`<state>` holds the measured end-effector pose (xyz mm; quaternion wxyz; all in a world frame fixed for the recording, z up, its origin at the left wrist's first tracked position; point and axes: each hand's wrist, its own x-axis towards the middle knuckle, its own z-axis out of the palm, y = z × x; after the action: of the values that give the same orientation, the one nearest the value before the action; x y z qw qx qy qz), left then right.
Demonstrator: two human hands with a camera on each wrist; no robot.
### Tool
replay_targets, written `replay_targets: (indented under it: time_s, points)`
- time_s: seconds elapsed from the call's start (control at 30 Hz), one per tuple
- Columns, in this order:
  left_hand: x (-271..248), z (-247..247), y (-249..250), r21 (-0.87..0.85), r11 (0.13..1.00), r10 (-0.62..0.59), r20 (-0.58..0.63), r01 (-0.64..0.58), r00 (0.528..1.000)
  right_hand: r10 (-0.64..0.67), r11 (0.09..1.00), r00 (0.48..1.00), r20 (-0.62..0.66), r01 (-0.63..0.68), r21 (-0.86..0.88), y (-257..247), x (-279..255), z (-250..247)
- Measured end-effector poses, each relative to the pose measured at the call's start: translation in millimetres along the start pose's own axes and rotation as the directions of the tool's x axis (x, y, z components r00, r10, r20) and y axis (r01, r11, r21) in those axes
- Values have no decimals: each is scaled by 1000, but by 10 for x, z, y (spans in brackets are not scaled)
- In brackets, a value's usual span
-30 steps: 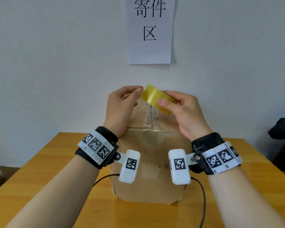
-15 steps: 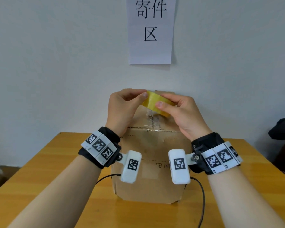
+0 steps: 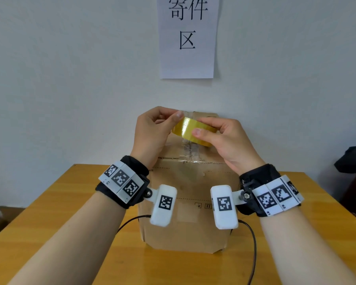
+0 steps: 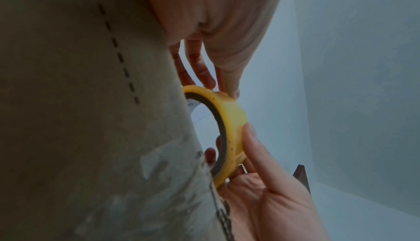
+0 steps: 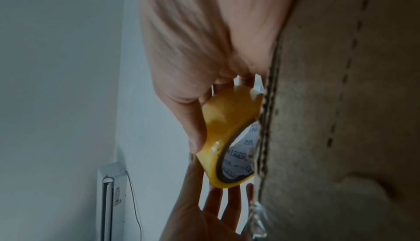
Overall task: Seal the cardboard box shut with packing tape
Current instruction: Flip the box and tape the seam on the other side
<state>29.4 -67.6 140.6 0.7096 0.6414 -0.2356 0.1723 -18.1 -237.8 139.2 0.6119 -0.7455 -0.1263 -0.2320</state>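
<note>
A brown cardboard box (image 3: 185, 192) stands on the wooden table (image 3: 49, 212), its top flaps closed, with old clear tape (image 3: 190, 151) along the seam. Both hands hold a yellow packing tape roll (image 3: 190, 130) just above the far part of the box top. My left hand (image 3: 173, 120) pinches the roll's left edge with its thumb on top. My right hand (image 3: 203, 128) grips the right side, thumb on the near face. In the left wrist view the roll (image 4: 234, 119) sits edge-on beside the box (image 4: 90, 119). The right wrist view shows the roll (image 5: 229, 119) against the box edge (image 5: 341, 119).
A white paper sign (image 3: 187, 38) hangs on the wall right behind the box. A dark object (image 3: 353, 159) lies at the table's right end. Black wrist-camera cables (image 3: 253, 243) trail over the table in front of the box. A white wall device (image 5: 111, 200) appears at left.
Both hands have lowered the tape roll a little toward the box top and tilted it flatter. The box has not moved.
</note>
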Motion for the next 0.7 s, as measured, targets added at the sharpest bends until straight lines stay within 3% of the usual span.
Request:
replay_targets:
  time_s: [0.27, 0.43, 0.7]
  points:
    - [27, 2, 2, 37, 999, -25, -44, 27, 999, 13, 999, 1000, 2, -13, 29, -17, -5, -1]
    - [-26, 10, 12, 44, 997, 64, -24, -63, 998, 13, 999, 1000, -18, -12, 42, 11, 14, -17]
    - [11, 25, -2, 119, 993, 37, -79, -27, 996, 20, 1000, 1000, -12, -20, 21, 24, 20, -11]
